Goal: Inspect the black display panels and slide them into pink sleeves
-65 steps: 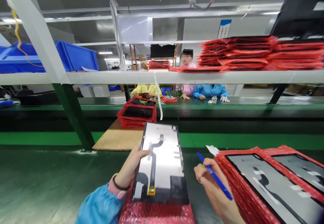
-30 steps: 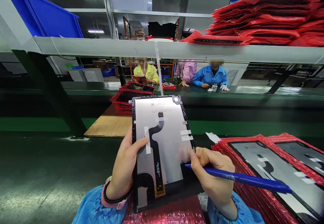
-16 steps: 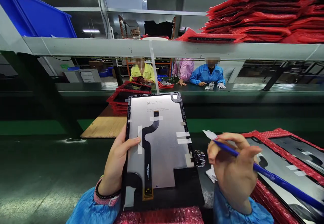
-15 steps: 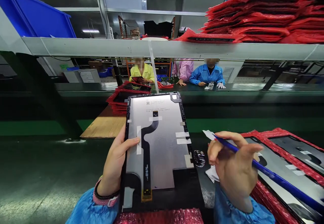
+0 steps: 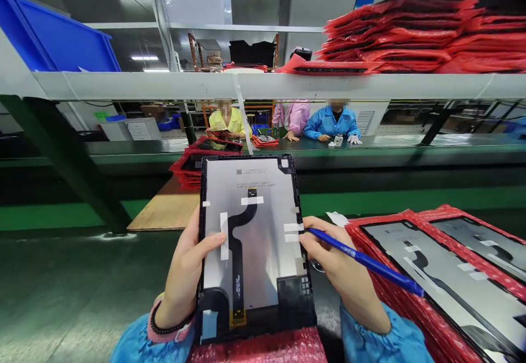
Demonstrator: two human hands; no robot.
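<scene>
My left hand point(image 5: 184, 267) grips the left side of a tablet screen panel point(image 5: 263, 259), with the thumb flat on its silvery back. The panel is tilted up towards me and has a black ribbon cable point(image 5: 237, 253) and several strips of pale tape on it. At the right edge, my right hand point(image 5: 339, 264) has its fingertips against the panel near two tape strips point(image 5: 293, 231). A long thin blue tool point(image 5: 370, 263) is held in this hand, its far end pointing down to the right. Red bubble wrap point(image 5: 263, 347) lies below the panel.
More screen panels point(image 5: 435, 275) lie on red bubble wrap at the right. A red-wrapped stack point(image 5: 189, 174) stands behind on a wooden board point(image 5: 164, 204). Overhead, a shelf point(image 5: 164, 86) carries red packages point(image 5: 390, 37) and a blue bin point(image 5: 57, 34). Co-workers sit across the bench.
My right hand has moved left from beside the panel to its right edge, and its fingers have closed in, keeping the blue tool. The panel has turned slightly; my left hand still grips it.
</scene>
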